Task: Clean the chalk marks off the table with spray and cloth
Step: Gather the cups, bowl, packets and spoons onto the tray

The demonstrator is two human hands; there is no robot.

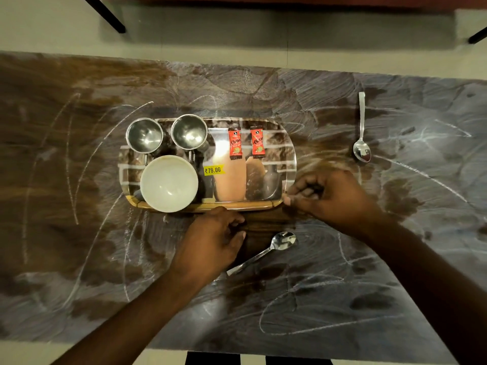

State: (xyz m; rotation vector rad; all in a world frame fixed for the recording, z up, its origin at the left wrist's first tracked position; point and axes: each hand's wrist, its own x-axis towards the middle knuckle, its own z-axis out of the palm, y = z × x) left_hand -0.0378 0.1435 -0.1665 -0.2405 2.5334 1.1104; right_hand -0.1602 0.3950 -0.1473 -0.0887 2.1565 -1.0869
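Observation:
The dark wooden table (411,262) is covered with white chalk marks (303,330), both thin curved lines and broad smears. A printed tray (263,205) with a wooden rim lies at the table's middle. My left hand (210,243) is curled against the middle of the tray's near rim. My right hand (332,196) pinches the tray's near right corner with its fingertips. No spray bottle or cloth is in view.
On the tray stand two steel cups (144,135) (188,131), a white bowl (168,183) and two red sachets (234,143) (257,142). One spoon (361,143) lies at the far right, another spoon (274,246) between my hands. Beyond the table's far edge is tiled floor.

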